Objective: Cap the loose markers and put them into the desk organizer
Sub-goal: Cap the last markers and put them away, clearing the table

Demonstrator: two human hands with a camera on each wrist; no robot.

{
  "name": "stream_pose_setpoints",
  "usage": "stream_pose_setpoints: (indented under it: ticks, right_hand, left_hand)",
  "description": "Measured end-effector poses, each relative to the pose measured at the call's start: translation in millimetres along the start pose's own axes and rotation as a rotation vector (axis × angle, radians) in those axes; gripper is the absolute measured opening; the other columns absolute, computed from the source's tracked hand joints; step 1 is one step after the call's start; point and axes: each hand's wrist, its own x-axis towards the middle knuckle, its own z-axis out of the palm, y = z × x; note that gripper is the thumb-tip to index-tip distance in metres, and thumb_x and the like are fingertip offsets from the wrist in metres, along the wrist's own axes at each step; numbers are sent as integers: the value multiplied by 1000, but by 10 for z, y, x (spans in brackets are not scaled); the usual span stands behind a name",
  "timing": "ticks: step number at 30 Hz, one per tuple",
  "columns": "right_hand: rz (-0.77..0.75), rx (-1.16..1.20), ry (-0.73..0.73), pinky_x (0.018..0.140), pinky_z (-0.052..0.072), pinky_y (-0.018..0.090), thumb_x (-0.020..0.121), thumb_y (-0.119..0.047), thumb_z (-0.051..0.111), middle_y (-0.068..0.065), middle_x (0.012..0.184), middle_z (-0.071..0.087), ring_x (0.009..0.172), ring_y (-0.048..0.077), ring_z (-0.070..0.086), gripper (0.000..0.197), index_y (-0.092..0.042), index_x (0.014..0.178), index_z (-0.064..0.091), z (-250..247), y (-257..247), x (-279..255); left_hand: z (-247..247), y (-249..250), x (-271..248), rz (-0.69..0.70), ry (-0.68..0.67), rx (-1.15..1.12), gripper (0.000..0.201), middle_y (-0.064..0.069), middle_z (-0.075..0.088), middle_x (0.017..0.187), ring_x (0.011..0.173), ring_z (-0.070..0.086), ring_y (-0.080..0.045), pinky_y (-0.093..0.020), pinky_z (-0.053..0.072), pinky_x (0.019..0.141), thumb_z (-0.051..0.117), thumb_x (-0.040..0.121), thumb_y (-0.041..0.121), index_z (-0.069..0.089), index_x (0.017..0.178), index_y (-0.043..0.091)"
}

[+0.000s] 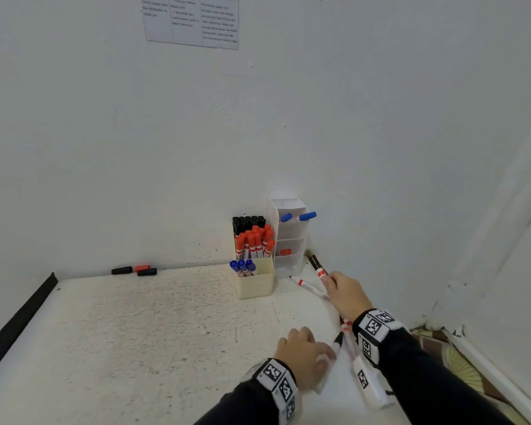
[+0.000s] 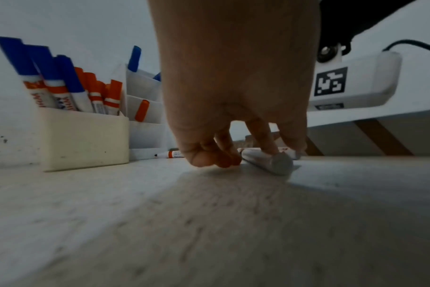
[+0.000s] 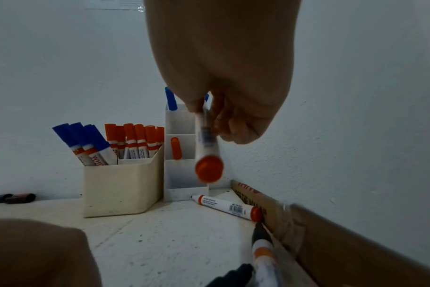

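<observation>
My right hand [image 1: 327,282] pinches a white marker [image 1: 318,268] with a red band and a dark far end, held just above the table beside the white tiered organizer [image 1: 290,237]. In the right wrist view the same marker [image 3: 206,147] hangs from my right hand [image 3: 209,116] with its orange butt towards the camera. Low on the table, my left hand [image 1: 325,354] has its fingers curled round a white marker [image 2: 268,159] that lies flat. An uncapped red marker [image 1: 308,286] lies in front of the organizer. The cream box [image 1: 255,283] holds blue, red and black capped markers.
Three loose caps, two black [image 1: 121,270] and one red [image 1: 142,268], lie by the back wall at the left. More markers [image 1: 347,335] lie under my right wrist. A cardboard strip [image 3: 258,196] runs along the right wall. The table's black edge [image 1: 19,320] is at the left.
</observation>
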Motion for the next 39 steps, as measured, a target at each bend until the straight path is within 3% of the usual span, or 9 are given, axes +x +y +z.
stream_pose_setpoints:
  ticks: [4,7,11,13,16,22,29,36,39]
  right_hand:
    - [-8,98,46,60,41,27,97,-31,42,2,74,56,63,14,49,24,-9,97,52,-29,55,44]
    - [-7,164,42,62,45,24,94,-22,47,0,73,53,63,12,52,21,-10,112,43,-17,42,72]
    - [-48,286,27,53,46,21,88,-9,52,8,76,56,60,16,56,58,-26,132,19,-23,-64,96]
    - [-90,347,28,48,46,21,88,-7,51,12,75,56,57,19,56,61,-36,129,16,-43,-180,124]
    - [-180,393,103,52,50,19,93,-9,48,17,80,60,59,19,59,45,-22,128,23,-51,-408,232]
    - [-372,405,307,57,51,12,96,-9,43,11,86,59,71,23,63,18,-6,113,47,20,-934,475]
    - [-431,385,236,68,54,37,93,-6,47,7,79,57,71,27,61,12,-18,94,46,234,-1291,675]
    - [-480,505,433,66,50,17,95,-4,42,5,87,59,73,20,59,11,-11,101,48,90,-1494,806]
    - [-484,464,328,69,51,18,96,-4,40,5,88,59,72,15,59,14,-16,98,46,125,-1568,889]
  left_hand:
    - [63,82,100,-5,-179,-26,34,-5,43,122,114,44,-25,-41,40,98,51,89,41,57,121,30]
    - [68,35,143,-92,-116,-104,25,-1,43,108,111,52,-26,-35,46,95,55,89,21,62,112,19]
    - [-24,-157,119,-251,9,-260,22,-4,49,108,100,55,-22,-27,47,88,42,86,7,54,96,24]
    - [-127,-311,59,-318,40,-344,23,-3,47,102,87,52,-20,-28,46,78,44,86,10,42,103,24]
    - [-263,-585,-53,-397,106,-412,31,-4,48,98,82,51,-19,-31,47,74,43,89,9,34,118,18]
    - [-447,-1153,-401,-493,154,-430,10,-2,51,97,77,50,-13,-24,41,71,35,98,29,39,102,21]
    - [-576,-1670,-705,-550,223,-439,14,5,51,79,61,43,-4,-15,34,53,35,99,32,40,100,20]
    - [-653,-1903,-814,-615,290,-486,15,7,46,72,58,39,-6,-17,30,51,38,98,31,43,95,17]
    - [-663,-1946,-827,-620,286,-492,12,7,46,73,59,39,-6,-17,30,51,38,97,28,43,96,17]
